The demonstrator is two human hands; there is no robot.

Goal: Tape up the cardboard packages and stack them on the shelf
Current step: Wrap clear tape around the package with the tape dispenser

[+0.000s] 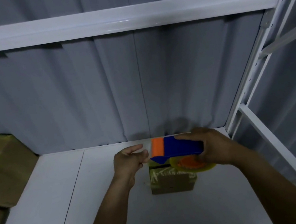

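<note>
Whether the left hand [129, 160] pinched anything could not be told. Its fingers were curled, with thumb and forefinger reaching toward the orange end of the tape dispenser [177, 146]. They were just beside it, and any clear tape between them was too faint to see. Right of that, the right hand [214, 146] clasped the dispenser's blue body at its far end, fingers wrapped over the top. It hid the handle and part of the yellowish tape roll [207, 168] beneath.

Below both hands a small cardboard box [173, 182] sat on the white shelf board [42, 204]. The dispenser covered most of its top, and glossy tape showed on its near face.

At the far left, larger cardboard packages [4, 171] lay dim and cut off by the frame. A white beam [110, 20] crossed overhead, and a white upright [247, 87] rose at the right.
</note>
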